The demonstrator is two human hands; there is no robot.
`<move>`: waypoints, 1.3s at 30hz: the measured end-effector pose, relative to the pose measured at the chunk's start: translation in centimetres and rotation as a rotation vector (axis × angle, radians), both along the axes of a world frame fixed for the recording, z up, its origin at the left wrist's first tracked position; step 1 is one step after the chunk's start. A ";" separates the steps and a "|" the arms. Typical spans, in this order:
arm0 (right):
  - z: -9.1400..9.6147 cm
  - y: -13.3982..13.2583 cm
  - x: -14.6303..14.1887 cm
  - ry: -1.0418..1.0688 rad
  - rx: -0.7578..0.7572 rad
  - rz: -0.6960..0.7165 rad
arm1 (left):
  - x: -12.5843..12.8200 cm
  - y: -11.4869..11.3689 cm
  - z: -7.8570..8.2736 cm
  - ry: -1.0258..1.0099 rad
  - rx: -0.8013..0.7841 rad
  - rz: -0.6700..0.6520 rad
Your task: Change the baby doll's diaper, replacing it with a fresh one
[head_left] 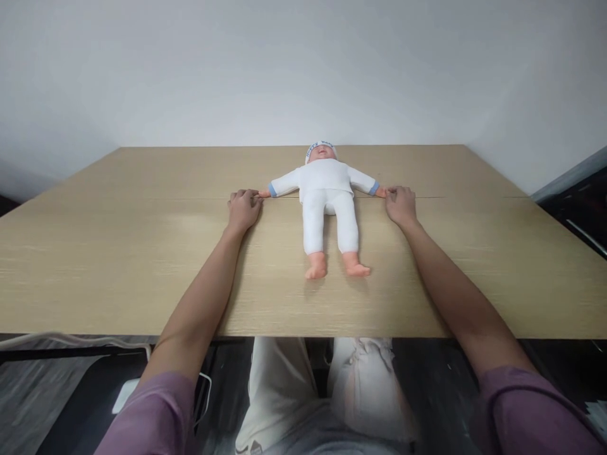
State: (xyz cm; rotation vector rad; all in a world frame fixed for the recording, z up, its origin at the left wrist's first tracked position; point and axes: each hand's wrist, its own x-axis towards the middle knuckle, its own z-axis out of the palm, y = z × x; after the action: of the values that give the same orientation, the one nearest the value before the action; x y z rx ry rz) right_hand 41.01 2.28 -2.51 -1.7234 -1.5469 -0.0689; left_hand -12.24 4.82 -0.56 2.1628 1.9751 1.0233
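Observation:
A baby doll (327, 177) lies on its back on the wooden table, feet toward me and arms spread wide. It wears a white top and trousers, light blue cuffs and a white cap with blue lettering. On the left, my left hand (244, 208) has its curled fingers closed on one of the doll's hands. My right hand (401, 205) pinches the doll's other hand on the right. Both of my hands rest low against the tabletop, and the fingertips are partly hidden.
The light wooden table (118, 265) reaches back to a pale wall (284, 69), with a thin seam across it. On my lap lies a white, gathered item that looks like a diaper (367, 385). A pale cable (71, 341) runs below the table's front edge at left.

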 end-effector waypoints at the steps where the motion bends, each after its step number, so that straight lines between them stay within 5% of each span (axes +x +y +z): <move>1: -0.1 -0.5 -0.1 -0.006 -0.004 0.002 | 0.0 -0.4 0.0 -0.002 0.000 -0.004; 6: 0.7 -3.2 -1.3 -0.004 -0.056 -0.090 | 0.2 -2.9 0.5 -0.015 0.046 -0.021; 10: 4.3 -7.1 -5.1 0.075 0.044 -0.048 | 1.9 -6.6 3.0 -0.139 0.209 -0.011; 12: 6.6 -10.9 -8.1 0.149 0.150 0.136 | 3.7 -10.0 4.9 -0.219 0.289 -0.046; 15: 8.7 -19.7 -12.6 0.258 0.201 0.341 | 6.6 -18.2 5.9 -0.353 0.396 -0.122; 17: 8.1 -26.7 -14.5 0.207 0.118 0.479 | 8.1 -25.1 4.1 -0.446 0.405 -0.168; 19: 5.9 -33.4 -15.2 0.099 0.070 0.747 | 9.0 -32.0 0.3 -0.468 0.314 -0.326; 21: 2.7 -38.8 -15.0 -0.008 -0.021 0.950 | 9.4 -37.9 -4.4 -0.419 -0.045 -0.651; 22: 1.0 -40.9 -14.7 -0.032 -0.044 0.970 | 9.6 -40.4 -6.6 -0.407 -0.243 -0.752; 25: -3.4 -45.4 -13.7 0.010 -0.031 0.819 | 10.3 -45.4 -10.9 -0.445 -0.357 -0.754; 29: -6.9 -48.3 -12.5 0.361 -0.096 0.437 | 11.1 -47.5 -11.3 -0.523 -0.332 -0.693; 33: -9.1 -47.9 -11.5 0.669 -0.262 0.008 | 12.9 -46.3 -11.0 -0.722 -0.569 -0.506; 36: -10.5 -46.4 -11.1 0.718 -0.306 -0.079 | 15.0 -44.5 -12.2 -0.889 -0.723 -0.298; 39: -11.4 -45.5 -11.1 0.743 -0.383 -0.058 | 17.2 -43.2 -13.4 -0.962 -0.797 -0.246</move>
State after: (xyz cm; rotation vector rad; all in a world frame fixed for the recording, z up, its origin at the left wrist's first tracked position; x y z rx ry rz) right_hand 29.95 -43.25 -13.95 -1.7829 -0.9849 0.7966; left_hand 4.97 -38.42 -13.92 1.1090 1.2655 0.7869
